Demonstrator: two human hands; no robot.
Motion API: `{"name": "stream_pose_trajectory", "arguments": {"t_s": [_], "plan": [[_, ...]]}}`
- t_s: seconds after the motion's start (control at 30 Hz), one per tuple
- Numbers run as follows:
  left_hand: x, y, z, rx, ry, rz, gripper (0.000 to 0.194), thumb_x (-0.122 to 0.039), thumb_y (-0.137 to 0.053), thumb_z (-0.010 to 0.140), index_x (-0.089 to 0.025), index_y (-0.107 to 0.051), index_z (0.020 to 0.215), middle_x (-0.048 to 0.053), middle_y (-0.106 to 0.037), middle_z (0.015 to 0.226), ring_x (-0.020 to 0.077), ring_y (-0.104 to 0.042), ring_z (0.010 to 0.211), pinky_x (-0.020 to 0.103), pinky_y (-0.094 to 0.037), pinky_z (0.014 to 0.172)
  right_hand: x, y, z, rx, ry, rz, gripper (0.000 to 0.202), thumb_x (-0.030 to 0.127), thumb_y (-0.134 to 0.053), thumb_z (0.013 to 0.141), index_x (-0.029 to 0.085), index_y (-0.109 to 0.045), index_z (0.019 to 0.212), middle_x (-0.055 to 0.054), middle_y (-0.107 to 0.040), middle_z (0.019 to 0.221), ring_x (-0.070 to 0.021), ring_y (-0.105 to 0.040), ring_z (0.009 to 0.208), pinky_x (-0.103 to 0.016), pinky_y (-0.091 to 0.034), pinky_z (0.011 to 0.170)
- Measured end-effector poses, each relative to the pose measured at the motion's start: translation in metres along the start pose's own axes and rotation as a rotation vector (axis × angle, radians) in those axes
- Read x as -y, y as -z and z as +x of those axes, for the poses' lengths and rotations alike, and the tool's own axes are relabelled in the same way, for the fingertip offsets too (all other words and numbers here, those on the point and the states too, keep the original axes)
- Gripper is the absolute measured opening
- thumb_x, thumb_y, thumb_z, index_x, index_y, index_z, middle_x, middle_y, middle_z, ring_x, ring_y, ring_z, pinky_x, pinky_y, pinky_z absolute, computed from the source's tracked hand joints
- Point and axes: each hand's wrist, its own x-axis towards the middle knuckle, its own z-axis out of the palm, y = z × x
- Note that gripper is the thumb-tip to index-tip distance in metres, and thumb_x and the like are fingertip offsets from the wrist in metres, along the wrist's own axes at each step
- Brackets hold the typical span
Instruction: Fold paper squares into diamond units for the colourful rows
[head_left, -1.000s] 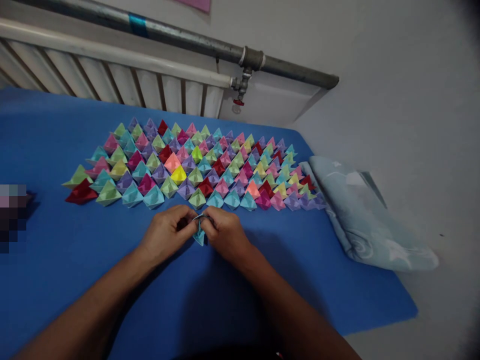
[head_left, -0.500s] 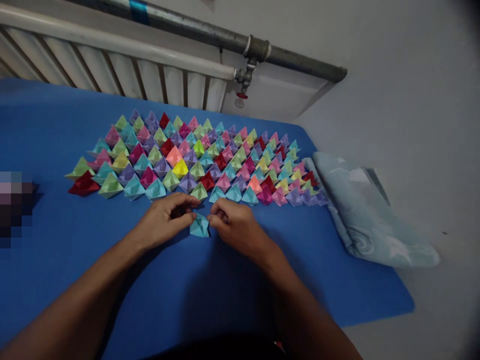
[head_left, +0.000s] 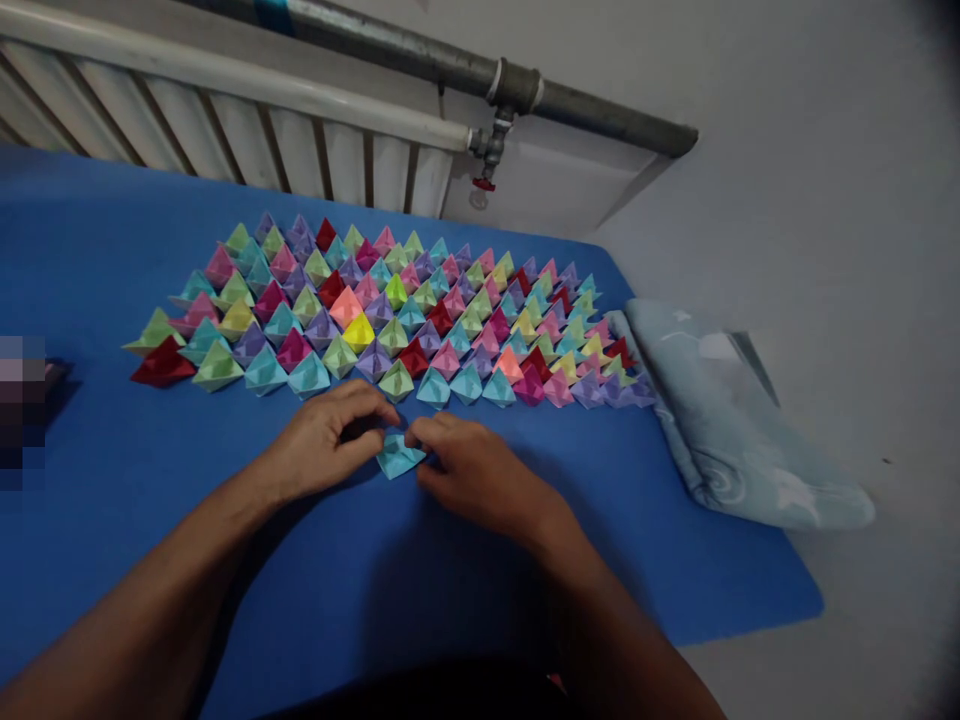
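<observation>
Between my hands is a small light-blue folded paper boat (head_left: 400,459), held low over the blue tabletop (head_left: 315,570). My left hand (head_left: 337,432) has its thumb at the boat's left edge, with the index finger curved behind. From the right, my right hand (head_left: 469,460) pinches the other edge between thumb and fingers. Part of the boat's back is hidden by the fingers. Just beyond my hands, rows of folded paper boats in many colours stand close together, with a pale green one (head_left: 396,382) and a light-blue one (head_left: 433,388) nearest.
A folded grey-green patterned cloth (head_left: 720,430) lies at the right edge, against the wall. Behind the table are a white radiator (head_left: 292,155) and a thick metal pipe (head_left: 600,110) with a red-handled valve (head_left: 484,184). A pixelated patch covers something at the far left.
My right hand has shifted its fingers over the boat's top right edge. The light-blue paper has turned and now looks wider and more pointed at the right. The camera view has moved slightly.
</observation>
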Motion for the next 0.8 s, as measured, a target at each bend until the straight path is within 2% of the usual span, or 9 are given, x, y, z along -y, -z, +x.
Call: {"name": "stream_pose_trajectory", "arguments": {"t_s": [0.07,0.17,0.33,0.47,0.8], "plan": [[-0.001,0.001,-0.001,0.087,-0.068,0.049,0.019,-0.032,-0.055,0.08,-0.021,-0.067,0.09,0.003,-0.064,0.094,0.0178,-0.06,0.089,0.03,-0.048,0.078,-0.001,0.001,-0.001,0.032,0.001,-0.014,0.023,0.007,-0.054,0.079,0.019,-0.062,0.096,-0.002,-0.06,0.09,-0.0153,-0.055,0.08,-0.026,-0.038,0.073],[0.0,-0.004,-0.003,0.152,-0.113,0.172,0.017,-0.028,-0.056,0.079,-0.021,-0.065,0.091,0.002,-0.061,0.094,0.0196,-0.056,0.093,0.033,-0.045,0.083,-0.001,0.0,-0.001,0.054,-0.003,-0.055,0.023,0.008,-0.053,0.082,0.02,-0.063,0.099,-0.002,-0.059,0.09,-0.0151,-0.054,0.079,-0.026,-0.038,0.073],[0.003,-0.015,-0.005,0.136,-0.179,0.318,0.013,-0.021,-0.053,0.079,-0.018,-0.064,0.086,0.004,-0.058,0.092,0.0211,-0.052,0.089,0.038,-0.042,0.083,0.002,-0.004,-0.001,0.079,-0.006,-0.183,0.026,0.01,-0.049,0.084,0.021,-0.065,0.101,-0.002,-0.056,0.087,-0.0128,-0.05,0.067,-0.025,-0.034,0.063],[0.002,-0.019,-0.006,0.124,-0.176,0.395,0.009,-0.019,-0.054,0.079,-0.016,-0.062,0.082,0.006,-0.059,0.092,0.0221,-0.051,0.087,0.04,-0.041,0.081,0.006,-0.008,-0.002,0.058,-0.016,-0.267,0.029,0.01,-0.045,0.085,0.019,-0.062,0.105,-0.003,-0.058,0.089,-0.0127,-0.048,0.064,-0.025,-0.032,0.059],[0.001,-0.019,-0.006,0.142,-0.15,0.368,0.005,-0.014,-0.055,0.078,-0.017,-0.06,0.079,0.006,-0.06,0.093,0.0225,-0.052,0.089,0.041,-0.041,0.083,0.012,-0.011,0.0,0.103,-0.047,-0.321,0.027,0.013,-0.041,0.091,0.017,-0.06,0.11,-0.007,-0.063,0.094,-0.0158,-0.057,0.069,-0.027,-0.039,0.059]]}}
